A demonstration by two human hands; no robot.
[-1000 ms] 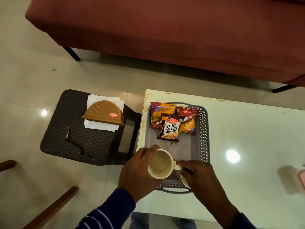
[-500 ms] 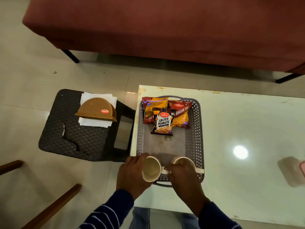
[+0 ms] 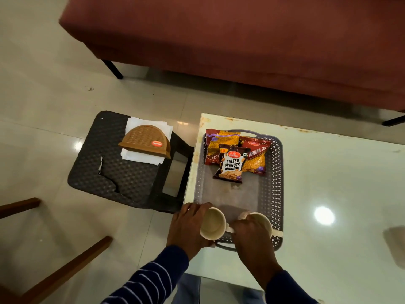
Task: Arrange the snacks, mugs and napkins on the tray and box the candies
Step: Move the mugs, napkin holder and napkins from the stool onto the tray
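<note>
A grey perforated tray (image 3: 277, 176) lies on the pale table. At its far end are a salted peanuts packet (image 3: 231, 164) and two red-and-yellow snack packets (image 3: 255, 155). My left hand (image 3: 186, 227) grips a cream mug (image 3: 212, 223) at the tray's near left corner. My right hand (image 3: 252, 235) holds a second cream mug (image 3: 262, 220) at the near right, over the tray's floor. A brown napkin holder (image 3: 145, 141) with white napkins (image 3: 142, 157) sits on a black stool to the left.
The black woven stool (image 3: 118, 172) stands beside the table's left edge. A red sofa (image 3: 241, 40) runs along the back. Wooden chair parts (image 3: 65, 273) show at the lower left. The table surface (image 3: 339, 183) extends right of the tray.
Both hands have carried the two mugs from the tray's near rim further over it, and the mugs now sit side by side lower in the near end.
</note>
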